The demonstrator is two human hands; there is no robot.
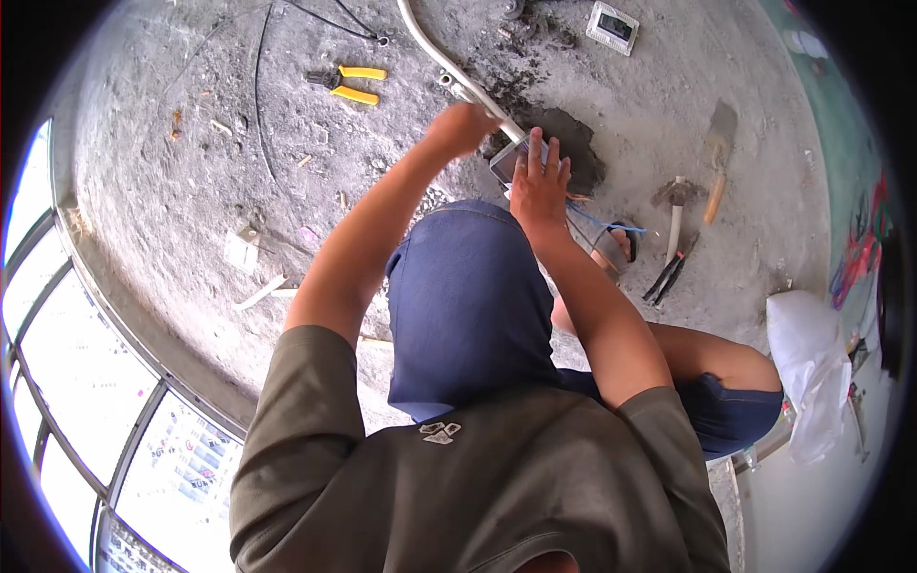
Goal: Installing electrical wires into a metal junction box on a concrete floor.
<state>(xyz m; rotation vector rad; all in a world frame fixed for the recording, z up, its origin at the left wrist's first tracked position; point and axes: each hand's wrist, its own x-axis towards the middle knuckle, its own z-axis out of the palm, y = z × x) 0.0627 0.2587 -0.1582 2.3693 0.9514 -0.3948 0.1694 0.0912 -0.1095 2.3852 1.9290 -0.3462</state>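
My left hand (463, 130) is closed beside a pale conduit (460, 74) that curves down from the top edge. What it grips, if anything, is hidden and a little blurred. A short pale piece with a ring-like end (447, 80) shows just above this hand, next to the conduit. Under my right hand (541, 191) lies a grey square box (503, 167) at the conduit's lower end; the fingers stretch flat across its right side. Dark damp mortar (581, 153) surrounds the box's right edge. Blue wire (602, 225) runs out to the right below that hand.
Yellow-handled pliers (355, 84) lie at the upper left near a black cable (258, 105). To the right are a trowel (718, 158) and a hammer-like tool (675, 205). A framed wall plate (612, 29) sits at the top; a white sack (808, 363) stands far right. Windows (91, 368) line the left.
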